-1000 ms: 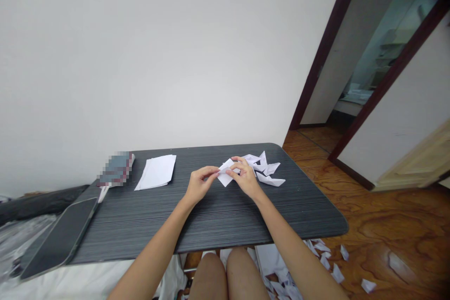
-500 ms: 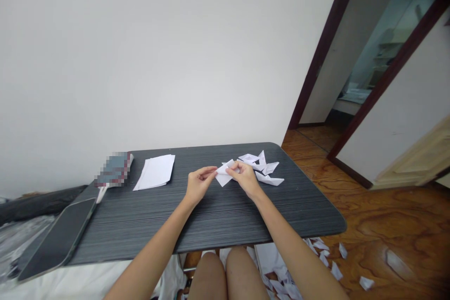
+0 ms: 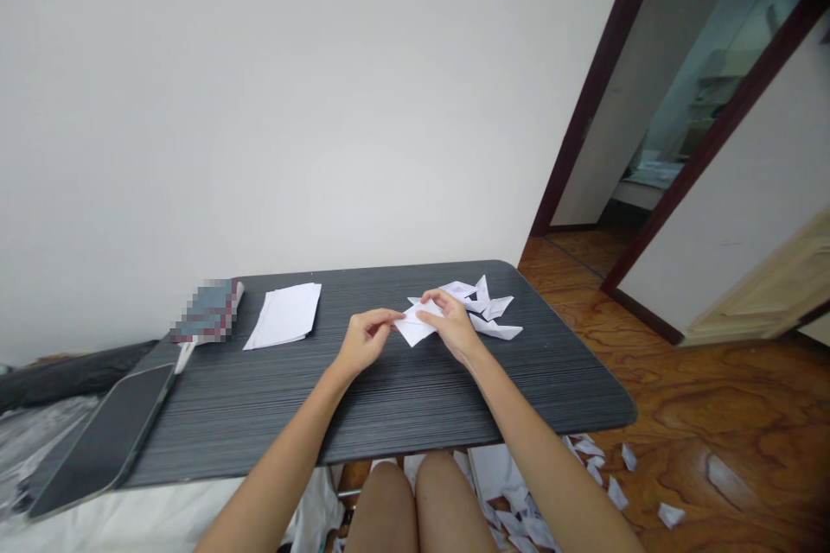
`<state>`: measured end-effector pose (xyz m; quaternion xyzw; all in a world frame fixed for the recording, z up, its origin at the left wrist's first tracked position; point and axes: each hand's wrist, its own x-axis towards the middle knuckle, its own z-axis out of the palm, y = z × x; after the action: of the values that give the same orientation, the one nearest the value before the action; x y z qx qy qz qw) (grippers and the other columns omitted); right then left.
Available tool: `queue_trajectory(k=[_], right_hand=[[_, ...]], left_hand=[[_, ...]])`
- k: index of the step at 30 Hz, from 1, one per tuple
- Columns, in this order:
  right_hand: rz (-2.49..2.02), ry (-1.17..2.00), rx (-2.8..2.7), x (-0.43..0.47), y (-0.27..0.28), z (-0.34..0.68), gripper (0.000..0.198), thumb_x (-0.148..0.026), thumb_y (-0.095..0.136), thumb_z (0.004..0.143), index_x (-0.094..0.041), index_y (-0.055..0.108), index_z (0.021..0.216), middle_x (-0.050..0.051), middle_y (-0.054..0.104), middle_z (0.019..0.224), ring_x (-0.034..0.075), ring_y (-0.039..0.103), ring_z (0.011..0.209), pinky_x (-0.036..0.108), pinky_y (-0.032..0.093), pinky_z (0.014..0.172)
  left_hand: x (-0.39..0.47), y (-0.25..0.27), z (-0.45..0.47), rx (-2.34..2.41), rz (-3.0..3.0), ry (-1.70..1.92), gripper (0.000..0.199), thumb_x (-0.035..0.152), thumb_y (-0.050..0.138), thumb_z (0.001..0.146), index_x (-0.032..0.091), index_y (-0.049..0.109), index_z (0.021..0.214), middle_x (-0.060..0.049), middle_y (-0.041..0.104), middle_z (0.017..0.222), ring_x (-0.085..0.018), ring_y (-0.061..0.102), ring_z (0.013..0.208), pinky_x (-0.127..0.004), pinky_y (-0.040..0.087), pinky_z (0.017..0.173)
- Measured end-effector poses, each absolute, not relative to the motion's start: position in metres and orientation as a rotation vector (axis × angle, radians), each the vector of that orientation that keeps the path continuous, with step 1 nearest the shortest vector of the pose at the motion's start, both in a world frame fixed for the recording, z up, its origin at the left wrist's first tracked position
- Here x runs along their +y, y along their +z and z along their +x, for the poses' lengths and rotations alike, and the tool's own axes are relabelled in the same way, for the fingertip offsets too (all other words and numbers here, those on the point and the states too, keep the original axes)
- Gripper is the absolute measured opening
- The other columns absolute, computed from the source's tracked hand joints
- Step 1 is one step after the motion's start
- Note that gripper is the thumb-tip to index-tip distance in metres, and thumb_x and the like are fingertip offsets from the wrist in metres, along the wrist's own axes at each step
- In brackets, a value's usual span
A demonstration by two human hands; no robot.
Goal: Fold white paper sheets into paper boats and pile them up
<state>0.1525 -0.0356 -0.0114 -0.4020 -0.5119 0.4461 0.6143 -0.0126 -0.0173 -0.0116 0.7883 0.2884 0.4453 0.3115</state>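
A small piece of folded white paper (image 3: 413,329) is held just above the table between both hands. My left hand (image 3: 365,340) pinches its left corner between thumb and fingertips. On the other side, my right hand (image 3: 452,327) grips the paper with the thumb on top and the fingers behind. Just beyond and to the right of that hand lie several folded paper boats (image 3: 496,329), partly overlapping. Farther left, a stack of flat white paper sheets (image 3: 284,316) rests on the table.
The dark wood-grain table (image 3: 272,415) stands against a white wall. At its left edge lie a tablet-like dark panel (image 3: 104,441) and a blurred packet (image 3: 207,311). Folded paper pieces (image 3: 616,492) are scattered on the wooden floor at right, near a doorway.
The upright flap on the folded paper now lies flat, leaving a diamond shape. My right thumb presses on its face, and my left fingers have shifted slightly at the left corner.
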Motion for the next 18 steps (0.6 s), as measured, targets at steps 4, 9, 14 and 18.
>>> queue_trajectory(k=[4,9,14,18], right_hand=[[-0.872,1.198,-1.081,-0.037,-0.010,0.156,0.022,-0.020,0.062,0.054,-0.019,0.051,0.073,-0.003,0.052,0.070,0.011,0.049,0.060,0.022,0.038,0.056],[-0.830,1.384,-0.982,-0.038,-0.008,0.158,0.023,-0.017,0.064,0.051,-0.018,0.057,0.073,-0.002,0.056,0.068,0.011,0.051,0.060,0.024,0.039,0.058],[-0.787,1.474,-0.964,-0.038,-0.010,0.156,0.023,-0.016,0.066,0.051,-0.017,0.059,0.073,-0.001,0.057,0.067,0.011,0.052,0.061,0.023,0.039,0.059],[-0.757,1.487,-0.977,-0.040,-0.008,0.155,0.022,-0.016,0.067,0.051,-0.018,0.060,0.072,-0.001,0.058,0.070,0.011,0.053,0.062,0.024,0.040,0.060]], left_hand=[[-0.021,-0.007,-0.017,0.642,2.491,1.126,0.031,0.010,0.041,0.076,0.016,0.058,0.101,-0.009,0.061,0.096,-0.015,0.057,0.086,-0.029,0.046,0.077],[-0.021,-0.009,-0.020,0.607,2.678,1.086,0.033,0.012,0.039,0.079,0.017,0.052,0.109,-0.009,0.058,0.099,-0.014,0.055,0.089,-0.026,0.045,0.077],[-0.019,-0.016,-0.019,0.675,2.776,1.153,0.029,0.017,0.040,0.081,0.016,0.051,0.107,-0.009,0.060,0.090,-0.013,0.058,0.079,-0.024,0.047,0.067],[-0.017,-0.021,-0.018,0.683,2.808,1.227,0.027,0.017,0.038,0.082,0.016,0.052,0.104,-0.009,0.062,0.089,-0.012,0.058,0.078,-0.023,0.047,0.065]])
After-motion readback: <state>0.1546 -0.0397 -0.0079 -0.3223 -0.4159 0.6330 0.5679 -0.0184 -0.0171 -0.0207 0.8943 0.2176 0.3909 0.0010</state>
